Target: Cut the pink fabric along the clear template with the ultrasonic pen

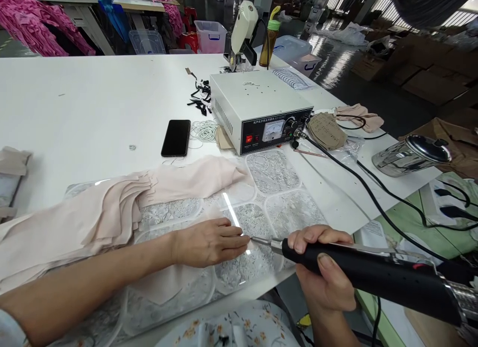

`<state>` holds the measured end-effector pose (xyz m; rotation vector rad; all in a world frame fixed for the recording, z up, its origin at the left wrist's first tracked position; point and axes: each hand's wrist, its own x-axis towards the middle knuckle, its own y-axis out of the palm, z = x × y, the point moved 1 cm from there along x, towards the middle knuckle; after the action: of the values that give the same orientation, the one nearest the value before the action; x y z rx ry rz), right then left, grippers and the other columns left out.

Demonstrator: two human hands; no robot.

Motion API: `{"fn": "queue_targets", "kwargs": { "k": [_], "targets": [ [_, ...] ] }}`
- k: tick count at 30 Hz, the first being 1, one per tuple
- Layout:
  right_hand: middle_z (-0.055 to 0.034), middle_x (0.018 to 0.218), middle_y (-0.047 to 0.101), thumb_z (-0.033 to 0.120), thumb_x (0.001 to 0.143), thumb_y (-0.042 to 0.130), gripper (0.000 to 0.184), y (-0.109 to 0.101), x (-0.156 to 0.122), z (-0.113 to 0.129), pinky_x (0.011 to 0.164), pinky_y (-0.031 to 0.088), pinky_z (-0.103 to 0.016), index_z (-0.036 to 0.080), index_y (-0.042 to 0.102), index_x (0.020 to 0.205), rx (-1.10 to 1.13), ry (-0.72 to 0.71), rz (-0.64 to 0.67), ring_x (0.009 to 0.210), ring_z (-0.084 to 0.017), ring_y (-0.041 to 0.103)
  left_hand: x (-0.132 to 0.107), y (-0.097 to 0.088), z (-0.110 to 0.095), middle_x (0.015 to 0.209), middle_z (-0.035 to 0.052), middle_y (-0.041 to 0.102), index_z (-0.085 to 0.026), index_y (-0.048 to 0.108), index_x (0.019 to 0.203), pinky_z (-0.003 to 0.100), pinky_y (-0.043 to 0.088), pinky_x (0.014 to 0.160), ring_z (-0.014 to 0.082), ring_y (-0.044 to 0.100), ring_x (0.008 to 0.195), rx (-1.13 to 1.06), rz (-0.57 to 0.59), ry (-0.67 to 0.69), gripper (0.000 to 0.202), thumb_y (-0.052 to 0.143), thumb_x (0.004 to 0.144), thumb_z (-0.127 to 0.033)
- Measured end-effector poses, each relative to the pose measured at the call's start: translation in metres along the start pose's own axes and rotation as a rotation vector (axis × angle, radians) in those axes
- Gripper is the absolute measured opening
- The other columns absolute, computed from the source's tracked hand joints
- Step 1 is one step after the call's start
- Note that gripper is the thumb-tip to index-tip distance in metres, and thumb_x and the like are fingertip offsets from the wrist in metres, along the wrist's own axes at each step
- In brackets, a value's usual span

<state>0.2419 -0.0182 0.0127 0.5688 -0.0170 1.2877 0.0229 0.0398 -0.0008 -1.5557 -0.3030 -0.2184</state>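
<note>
My left hand (211, 242) lies flat, its fingers stretched out over a pale pink fabric piece (168, 282) on a clear, stone-patterned mat (291, 212). Wrapped around a black hand-held ultrasonic welding gun (358, 270) is my right hand (328, 277). The gun's thin metal tip (261, 241) points left and meets, or nearly meets, my left fingertips; exact contact is too small to tell. Fanned layers of pale pink fabric (82, 217) extend beyond my left forearm, and another pink strip (194, 177) lies behind the hand.
A white control box (261, 100) stands behind the mat, its black cable (358, 175) looping right. Nearby are a phone (176, 138), coiled white cord (205, 131), brown oval pieces (327, 130) and a lidded glass jar (407, 155). A bottle (269, 43) stands at the back.
</note>
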Motion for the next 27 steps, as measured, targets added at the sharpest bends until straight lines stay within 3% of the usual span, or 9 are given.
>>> {"fn": "queue_targets", "kwargs": {
  "k": [13,27],
  "targets": [
    [0.0027,0.076,0.050,0.024,0.077,0.060,0.008,-0.003,-0.006,0.007,0.054,0.050,-0.032,0.021,0.054,0.082,0.007,0.028,-0.002,0.055,-0.010,0.053,-0.002,0.002,-0.001,0.126,0.0122,0.064,-0.013,0.065,0.115,0.033,0.047,0.087,0.0201,0.060,0.110,-0.024,0.062,-0.022,0.031,0.037,0.102,-0.012],
    [0.0026,0.075,0.049,0.025,0.079,0.059,0.007,0.001,-0.009,0.008,0.055,0.050,-0.033,0.021,0.054,0.080,-0.021,0.039,0.032,0.055,-0.010,0.053,-0.003,0.004,-0.001,0.124,0.0120,0.065,-0.011,0.065,0.116,0.033,0.045,0.087,0.0194,0.060,0.109,-0.040,0.031,-0.021,0.027,0.043,0.100,-0.012]
  ]
}}
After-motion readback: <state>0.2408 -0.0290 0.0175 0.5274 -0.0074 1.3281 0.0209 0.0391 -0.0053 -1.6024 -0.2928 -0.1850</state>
